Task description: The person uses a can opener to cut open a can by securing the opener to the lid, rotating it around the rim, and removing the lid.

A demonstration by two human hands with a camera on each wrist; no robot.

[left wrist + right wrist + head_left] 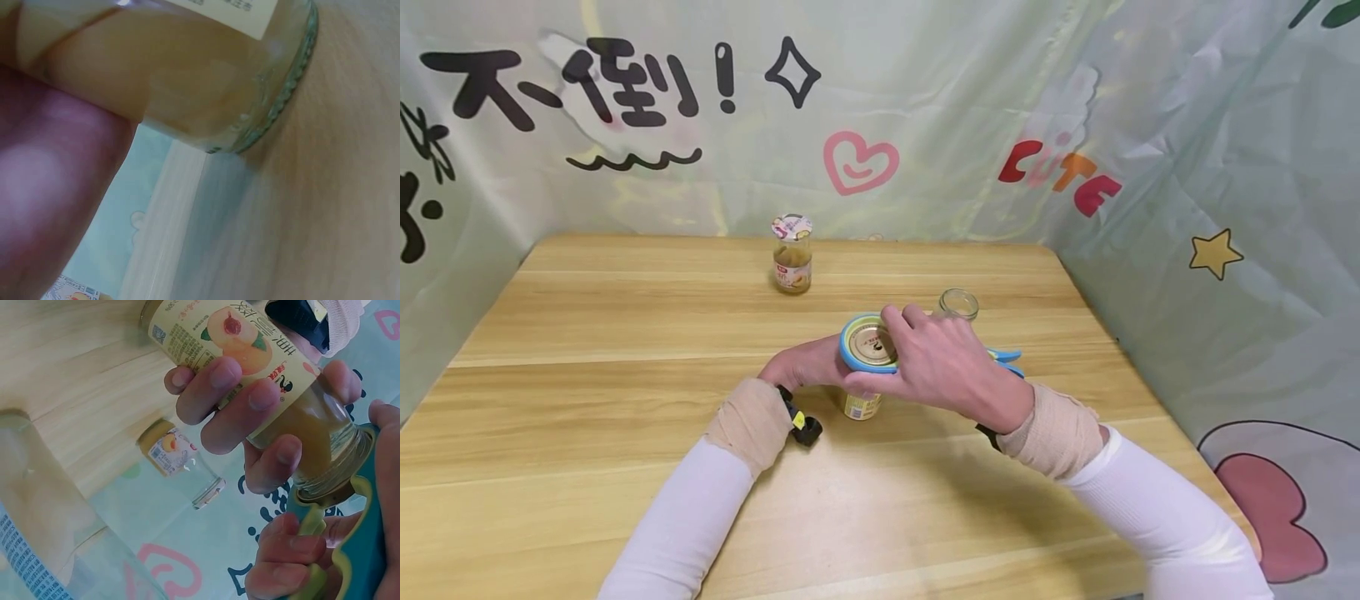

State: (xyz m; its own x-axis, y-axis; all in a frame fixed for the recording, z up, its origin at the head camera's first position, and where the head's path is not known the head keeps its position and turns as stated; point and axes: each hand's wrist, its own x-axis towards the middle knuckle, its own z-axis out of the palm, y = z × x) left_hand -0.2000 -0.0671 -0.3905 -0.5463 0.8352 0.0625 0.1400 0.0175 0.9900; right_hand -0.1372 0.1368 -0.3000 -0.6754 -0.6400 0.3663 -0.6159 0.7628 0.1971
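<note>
A glass jar of peaches (250,356) with a cream label stands on the table, tilted in the wrist views by the cameras' angle. My left hand (812,363) wraps its fingers round the jar's body. Over the jar's gold lid (871,343) sits a blue and green jar opener (1006,358), its ring around the lid. My right hand (943,362) grips the opener from above, fingers curled round its handles, as the right wrist view shows. Up close in the left wrist view are the jar's lower glass (187,94) and a blurred part of my hand (56,181).
A smaller jar with a patterned lid (792,265) stands toward the table's back edge. Behind my right hand is another glass jar (958,302), its round rim visible; it looms large in the right wrist view. A printed curtain (760,158) hangs behind the wooden table (587,333).
</note>
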